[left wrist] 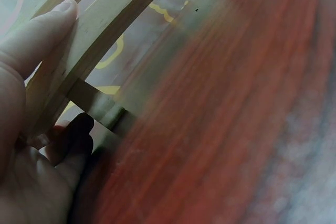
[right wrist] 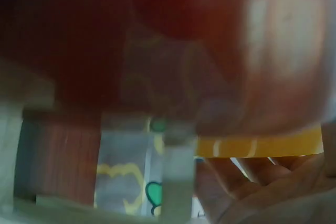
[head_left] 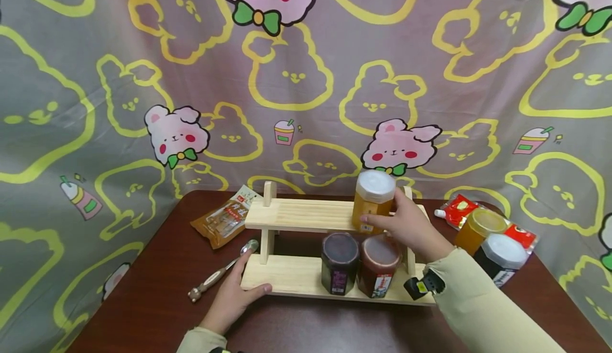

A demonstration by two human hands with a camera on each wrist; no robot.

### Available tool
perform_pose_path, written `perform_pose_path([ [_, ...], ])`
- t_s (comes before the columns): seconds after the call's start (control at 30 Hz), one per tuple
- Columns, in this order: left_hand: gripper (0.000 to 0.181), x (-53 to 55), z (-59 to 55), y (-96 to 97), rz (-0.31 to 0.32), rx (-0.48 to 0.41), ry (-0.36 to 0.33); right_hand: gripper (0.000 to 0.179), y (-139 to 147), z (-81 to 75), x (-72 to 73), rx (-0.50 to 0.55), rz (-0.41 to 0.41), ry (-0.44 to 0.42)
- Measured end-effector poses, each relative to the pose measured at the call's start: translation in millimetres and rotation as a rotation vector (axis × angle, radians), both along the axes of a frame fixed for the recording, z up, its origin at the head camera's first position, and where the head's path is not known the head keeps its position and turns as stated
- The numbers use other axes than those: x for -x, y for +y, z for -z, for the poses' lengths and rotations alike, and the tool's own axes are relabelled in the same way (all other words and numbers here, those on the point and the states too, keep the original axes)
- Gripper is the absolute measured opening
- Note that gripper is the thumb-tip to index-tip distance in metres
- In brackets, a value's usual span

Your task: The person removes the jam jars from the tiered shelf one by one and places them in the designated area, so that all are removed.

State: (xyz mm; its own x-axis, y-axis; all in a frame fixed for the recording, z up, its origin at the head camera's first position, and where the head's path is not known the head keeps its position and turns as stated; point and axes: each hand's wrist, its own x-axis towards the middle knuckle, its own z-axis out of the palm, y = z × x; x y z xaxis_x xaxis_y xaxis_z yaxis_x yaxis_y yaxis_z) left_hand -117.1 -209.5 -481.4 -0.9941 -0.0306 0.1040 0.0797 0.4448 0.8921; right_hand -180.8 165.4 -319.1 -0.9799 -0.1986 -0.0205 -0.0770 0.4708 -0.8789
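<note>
Gripping one end of the wooden rack [head_left: 296, 212] in our left hand [head_left: 238, 293], we held the amber jar [head_left: 372, 205] in our curled right hand [head_left: 415, 226] and risked toppling the red jar [head_left: 379, 268] just below that hand if it dipped, with the dark jar [head_left: 339, 265] crowding its lower left and a white-lidded black jar [head_left: 501, 258] its right.

Looks like matt wood on the two-tier shelf [head_left: 306, 214], shiny plastic on the white-lidded amber jar [head_left: 374, 198], glossy tabletop [head_left: 306, 329] wood.
</note>
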Motion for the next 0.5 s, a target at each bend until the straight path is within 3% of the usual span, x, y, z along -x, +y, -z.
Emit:
perform_pose_path([
  [0.5,0.104,0.1,0.3,0.3,0.002,-0.028,-0.017,0.099,23.1,16.7,-9.2,-0.076,0.077,0.11],
])
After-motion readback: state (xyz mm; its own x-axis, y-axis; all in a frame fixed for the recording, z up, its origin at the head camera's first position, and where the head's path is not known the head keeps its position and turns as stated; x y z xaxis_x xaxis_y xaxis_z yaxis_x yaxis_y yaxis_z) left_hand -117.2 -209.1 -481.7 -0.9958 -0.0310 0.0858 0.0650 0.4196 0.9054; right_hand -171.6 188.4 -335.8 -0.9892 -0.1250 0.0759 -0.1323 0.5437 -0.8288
